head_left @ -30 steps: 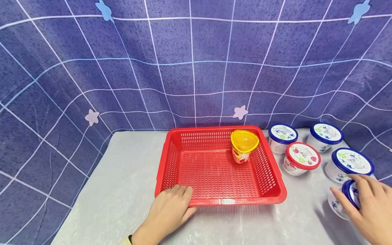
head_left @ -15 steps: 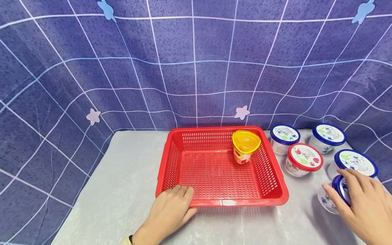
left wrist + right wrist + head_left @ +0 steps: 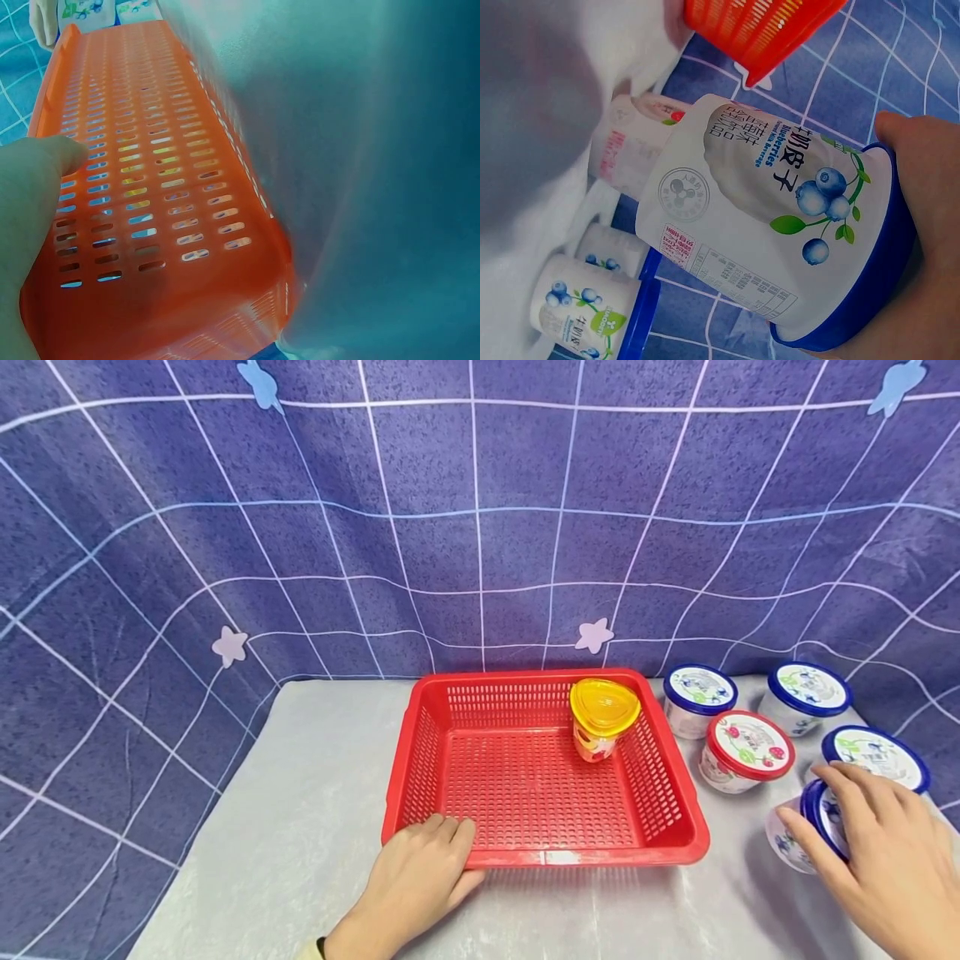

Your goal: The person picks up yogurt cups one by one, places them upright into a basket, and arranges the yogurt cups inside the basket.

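My right hand (image 3: 881, 852) grips a white milk beverage tub (image 3: 786, 837) by its blue lid. Blueberries are printed on the tub's side, plain in the right wrist view, and it appears tilted and raised over the table. My left hand (image 3: 416, 877) holds the front rim of a red plastic basket (image 3: 558, 857), fingers over the edge and thumb (image 3: 71, 155) against the outer slotted wall. Inside the basket, by the back right corner, stands a cup with a yellow lid (image 3: 604, 706).
Right of the basket stand a red-lidded tub (image 3: 750, 745) and three blue-lidded tubs, one at the back (image 3: 701, 689), one in the corner (image 3: 808, 689) and one partly behind my right hand (image 3: 877, 756). A blue gridded curtain (image 3: 517, 552) hangs behind the grey-white tabletop (image 3: 300, 793).
My right hand has moved left with the blue-lidded tub, toward the basket. The left hand keeps its hold on the basket rim. The view has shifted slightly.
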Available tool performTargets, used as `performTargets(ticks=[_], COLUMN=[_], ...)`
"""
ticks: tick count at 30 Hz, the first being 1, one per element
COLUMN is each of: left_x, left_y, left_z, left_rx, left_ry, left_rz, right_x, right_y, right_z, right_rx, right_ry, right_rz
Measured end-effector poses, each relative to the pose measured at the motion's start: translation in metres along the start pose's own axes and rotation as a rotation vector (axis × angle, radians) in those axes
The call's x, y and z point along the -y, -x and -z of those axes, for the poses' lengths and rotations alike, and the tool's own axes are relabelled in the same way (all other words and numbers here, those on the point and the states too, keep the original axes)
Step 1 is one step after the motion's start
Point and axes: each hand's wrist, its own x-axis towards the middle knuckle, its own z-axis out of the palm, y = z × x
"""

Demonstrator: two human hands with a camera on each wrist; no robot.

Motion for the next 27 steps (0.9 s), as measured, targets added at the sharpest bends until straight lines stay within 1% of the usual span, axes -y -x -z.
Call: performTargets(ticks=[4,8,12,20,27], left_x=[0.0,0.0,0.0,0.0,0.001], left_y=[0.0,0.002,0.001,0.001,0.001], left_z=[0.0,0.002,0.001,-0.001,-0.002], left_rx=[0.004,0.014,0.007,-0.007,-0.007], left_ry=[-0.006,-0.022,-0.022,-0.011,-0.014], left_rz=[0.001,0.0,-0.005,-0.006,-0.007], right_x=[0.004,0.006,0.01,0.023,0.034], right_y=[-0.002,-0.001,-0.003,-0.014,-0.019], right_z=[0.0,0.0,0.002,0.005,0.005], right_rx=[0.018,-0.01,-0.044,-0.035,-0.041], right_ry=[0.022,-0.001,-0.03,-0.061,-0.07], right_rz=[0.021,0.07,0.113,0.204,0.259])
